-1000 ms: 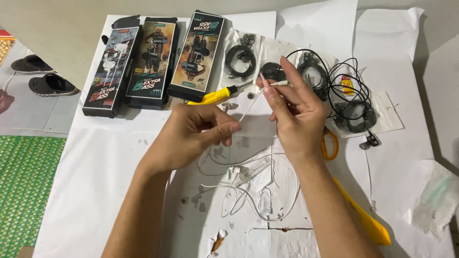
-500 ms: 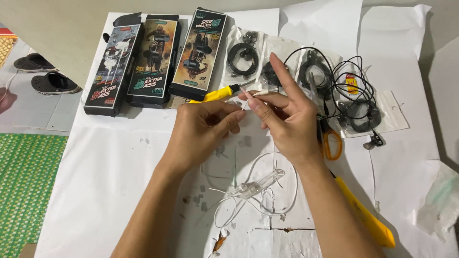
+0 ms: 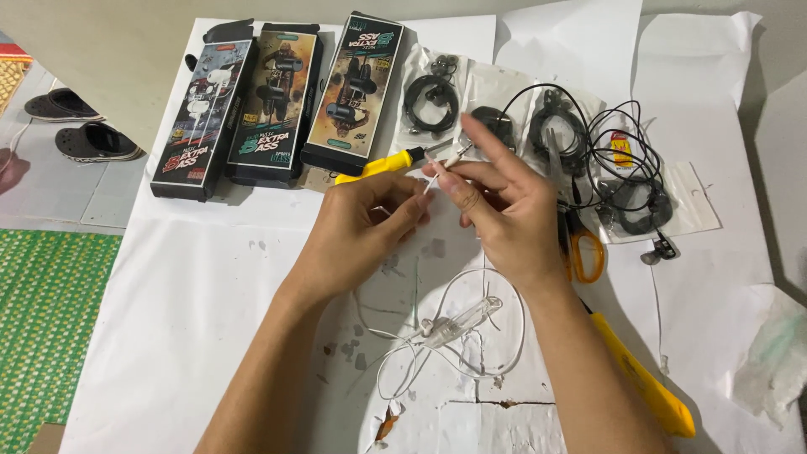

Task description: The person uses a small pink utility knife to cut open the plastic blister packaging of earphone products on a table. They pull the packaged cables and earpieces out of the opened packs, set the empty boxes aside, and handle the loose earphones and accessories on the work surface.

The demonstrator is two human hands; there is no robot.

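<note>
Cable loop dropped lower | hands: left, right pinch white wire end | screwdriver, scissors just beside

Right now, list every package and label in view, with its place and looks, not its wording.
Left dark box: far left, tall, red and white print.
Middle dark box: beside it, green print.
Right dark box: nearest the yellow-handled screwdriver, teal and orange print.
Clear plastic bags: right of boxes, holding black coiled earphones.
Small yellow-red label: among black cables.
</note>
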